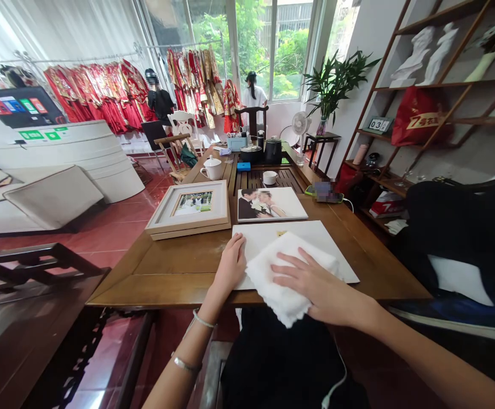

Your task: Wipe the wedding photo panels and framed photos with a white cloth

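Observation:
A white rectangular board (pixel 336 261) lies flat on the near part of the wooden table. My left hand (pixel 231 261) is closed on the board's left edge, fingers curled over it. A folded white cloth (pixel 268 275) covers much of the board, and its front corner hangs past the table edge. Spread flat across the cloth, my right hand (pixel 305 278) presses it from above. Just beyond the cloth a small yellowish mark shows on the board. Behind the board lies a couple's photo panel (pixel 288 199). To its left, two wood-framed pictures (pixel 158 221) are stacked.
Farther along the wooden table (pixel 179 281) are a white teapot (pixel 212 168), a white cup (pixel 269 178), a black kettle (pixel 273 150) and a phone (pixel 326 193) with a cable. A wooden chair (pixel 38 295) stands left; shelves rise right. Two people stand near red garments at the back.

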`<action>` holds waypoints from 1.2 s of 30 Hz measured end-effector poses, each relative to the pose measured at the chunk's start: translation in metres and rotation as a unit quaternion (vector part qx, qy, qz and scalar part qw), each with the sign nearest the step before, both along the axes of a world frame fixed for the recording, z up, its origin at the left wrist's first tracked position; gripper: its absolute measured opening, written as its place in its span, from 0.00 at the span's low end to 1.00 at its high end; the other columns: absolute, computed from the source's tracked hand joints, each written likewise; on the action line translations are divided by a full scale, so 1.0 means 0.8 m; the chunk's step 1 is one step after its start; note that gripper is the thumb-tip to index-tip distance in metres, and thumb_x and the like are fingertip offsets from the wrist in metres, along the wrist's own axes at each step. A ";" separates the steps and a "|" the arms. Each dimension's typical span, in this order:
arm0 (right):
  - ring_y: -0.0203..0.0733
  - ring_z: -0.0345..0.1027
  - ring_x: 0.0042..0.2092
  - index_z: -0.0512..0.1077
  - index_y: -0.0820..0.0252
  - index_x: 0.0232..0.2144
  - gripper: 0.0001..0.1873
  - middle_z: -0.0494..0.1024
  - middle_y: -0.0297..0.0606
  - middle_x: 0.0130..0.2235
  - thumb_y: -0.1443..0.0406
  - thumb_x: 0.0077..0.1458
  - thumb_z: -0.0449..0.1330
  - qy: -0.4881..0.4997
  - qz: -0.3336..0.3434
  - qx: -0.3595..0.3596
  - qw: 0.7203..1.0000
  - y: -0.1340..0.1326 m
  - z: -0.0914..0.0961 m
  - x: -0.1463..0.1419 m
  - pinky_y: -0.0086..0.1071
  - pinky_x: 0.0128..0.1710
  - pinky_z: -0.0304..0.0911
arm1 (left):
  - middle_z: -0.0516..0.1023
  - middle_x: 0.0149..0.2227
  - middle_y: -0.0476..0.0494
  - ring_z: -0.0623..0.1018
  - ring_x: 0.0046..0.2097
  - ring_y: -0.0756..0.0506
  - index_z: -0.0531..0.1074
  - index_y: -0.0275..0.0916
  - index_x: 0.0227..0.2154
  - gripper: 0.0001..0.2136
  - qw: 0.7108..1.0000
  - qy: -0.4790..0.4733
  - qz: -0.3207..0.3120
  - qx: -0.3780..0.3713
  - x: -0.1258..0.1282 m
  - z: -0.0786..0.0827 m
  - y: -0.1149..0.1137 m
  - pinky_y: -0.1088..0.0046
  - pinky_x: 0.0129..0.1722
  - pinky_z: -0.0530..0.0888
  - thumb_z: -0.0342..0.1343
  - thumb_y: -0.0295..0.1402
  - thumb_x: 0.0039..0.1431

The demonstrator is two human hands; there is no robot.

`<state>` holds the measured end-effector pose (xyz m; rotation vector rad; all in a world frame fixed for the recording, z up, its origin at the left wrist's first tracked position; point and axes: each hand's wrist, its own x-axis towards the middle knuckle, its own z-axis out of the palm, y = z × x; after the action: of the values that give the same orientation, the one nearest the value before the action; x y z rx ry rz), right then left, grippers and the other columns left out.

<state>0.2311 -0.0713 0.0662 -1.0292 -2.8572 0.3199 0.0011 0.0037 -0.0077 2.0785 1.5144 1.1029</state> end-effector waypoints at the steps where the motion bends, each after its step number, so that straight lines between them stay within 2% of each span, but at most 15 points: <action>1: 0.50 0.39 0.67 0.64 0.55 0.56 0.41 0.61 0.39 0.63 0.76 0.35 0.53 0.001 0.007 -0.007 1.000 -0.008 0.002 0.004 0.58 0.63 0.30 | 0.70 0.57 0.35 0.66 0.62 0.41 0.72 0.36 0.48 0.16 1.000 -0.004 0.002 0.002 0.000 -0.001 0.000 0.57 0.62 0.63 0.43 0.29 0.63; 3: 0.48 0.40 0.67 0.64 0.55 0.56 0.41 0.61 0.37 0.63 0.77 0.35 0.52 0.002 0.008 -0.015 1.000 -0.017 0.005 0.009 0.55 0.64 0.30 | 0.70 0.57 0.35 0.66 0.62 0.41 0.72 0.35 0.48 0.16 1.000 -0.008 0.008 0.001 0.000 -0.001 0.000 0.57 0.62 0.62 0.43 0.29 0.63; 6: 0.48 0.42 0.66 0.65 0.56 0.56 0.40 0.61 0.37 0.63 0.76 0.36 0.52 0.007 -0.011 -0.011 1.000 -0.011 0.003 0.009 0.55 0.64 0.32 | 0.70 0.57 0.34 0.66 0.62 0.41 0.72 0.35 0.48 0.16 1.000 -0.004 0.008 -0.003 0.000 0.000 0.000 0.57 0.62 0.62 0.43 0.28 0.62; 11: 0.51 0.44 0.66 0.66 0.57 0.55 0.37 0.63 0.41 0.62 0.76 0.38 0.54 0.013 -0.072 0.031 0.997 0.040 -0.013 -0.005 0.56 0.63 0.37 | 0.70 0.57 0.34 0.66 0.62 0.41 0.72 0.34 0.48 0.16 1.000 0.004 0.007 -0.010 0.000 0.003 0.000 0.57 0.63 0.62 0.43 0.26 0.61; 16: 0.52 0.41 0.67 0.66 0.60 0.54 0.34 0.55 0.41 0.66 0.75 0.41 0.54 0.013 -0.098 0.057 0.993 0.099 -0.019 -0.018 0.58 0.61 0.40 | 0.70 0.57 0.32 0.66 0.62 0.40 0.72 0.33 0.48 0.17 1.000 0.005 0.009 -0.014 0.000 0.003 -0.001 0.57 0.63 0.61 0.43 0.26 0.61; 21: 0.52 0.43 0.66 0.61 0.59 0.58 0.36 0.55 0.44 0.66 0.74 0.43 0.54 -0.007 -0.111 0.051 0.993 0.123 -0.016 -0.041 0.64 0.60 0.38 | 0.70 0.57 0.33 0.66 0.61 0.40 0.72 0.34 0.47 0.16 1.000 0.010 0.005 -0.003 -0.003 0.001 0.001 0.56 0.62 0.62 0.43 0.26 0.61; 24: 0.53 0.43 0.66 0.62 0.61 0.57 0.34 0.56 0.46 0.65 0.74 0.44 0.55 -0.017 -0.093 0.061 0.994 0.118 -0.015 -0.050 0.66 0.59 0.35 | 0.70 0.57 0.33 0.67 0.61 0.40 0.71 0.35 0.46 0.15 1.000 0.011 0.006 -0.002 -0.004 0.001 0.002 0.56 0.62 0.62 0.43 0.25 0.60; 27: 0.53 0.42 0.66 0.61 0.61 0.57 0.36 0.55 0.46 0.66 0.74 0.43 0.55 -0.027 -0.059 0.062 0.996 0.099 -0.015 -0.049 0.66 0.60 0.33 | 0.71 0.55 0.32 0.67 0.61 0.40 0.70 0.35 0.43 0.13 1.000 0.012 0.002 0.000 -0.004 0.002 0.001 0.56 0.62 0.62 0.43 0.24 0.59; 31: 0.52 0.37 0.67 0.60 0.62 0.58 0.39 0.52 0.44 0.67 0.74 0.39 0.54 -0.039 -0.030 0.052 0.997 0.052 -0.016 -0.037 0.67 0.60 0.29 | 0.70 0.55 0.30 0.67 0.61 0.40 0.66 0.37 0.38 0.10 1.000 -0.014 -0.005 -0.005 -0.003 0.004 -0.002 0.55 0.60 0.64 0.42 0.23 0.58; 36: 0.48 0.35 0.68 0.58 0.61 0.60 0.45 0.50 0.39 0.67 0.74 0.34 0.52 -0.029 0.022 0.003 0.999 -0.007 -0.007 -0.011 0.61 0.62 0.24 | 0.70 0.54 0.30 0.68 0.60 0.41 0.62 0.38 0.41 0.10 0.999 -0.040 -0.005 -0.022 0.000 0.005 -0.005 0.55 0.58 0.65 0.42 0.23 0.58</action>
<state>0.2227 -0.0772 0.0609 -0.9919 -2.9333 0.2891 0.0009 -0.0006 -0.0035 1.9870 1.4752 1.1259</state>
